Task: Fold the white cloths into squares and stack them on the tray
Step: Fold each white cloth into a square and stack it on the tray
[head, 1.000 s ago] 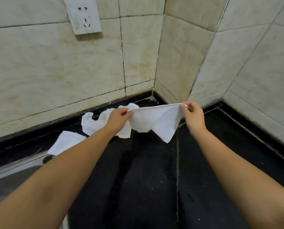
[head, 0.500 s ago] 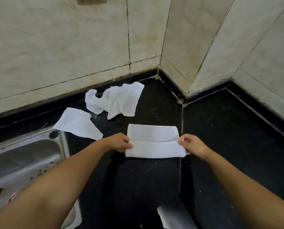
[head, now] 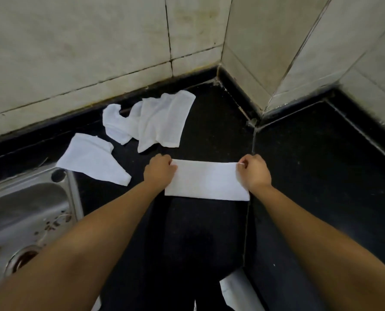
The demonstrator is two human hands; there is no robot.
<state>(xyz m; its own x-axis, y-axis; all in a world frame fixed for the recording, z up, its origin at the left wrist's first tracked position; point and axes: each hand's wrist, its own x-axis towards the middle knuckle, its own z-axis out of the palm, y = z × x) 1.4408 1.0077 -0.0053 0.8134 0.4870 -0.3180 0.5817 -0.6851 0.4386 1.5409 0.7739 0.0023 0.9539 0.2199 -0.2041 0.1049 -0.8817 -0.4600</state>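
Both hands (head: 160,169) (head: 255,171) pinching folded white cloth (head: 206,181) flat on black countertop (head: 310,176), steel sink (head: 30,209) left, tiled corner walls (head: 74,52)

No text, label, brand, number or sign can be read anywhere. The cloths (head: 206,180), the wall tiles (head: 74,52), the sink (head: 27,212) and the dark desk (head: 321,176) all bear no writing.

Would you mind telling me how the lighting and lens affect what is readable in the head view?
Head view: dim, even light; the black counter swallows shadow detail, the folded cloth looks slightly washed out; wide-angle distortion bends the wall tile lines; the sink shows soft reflections.
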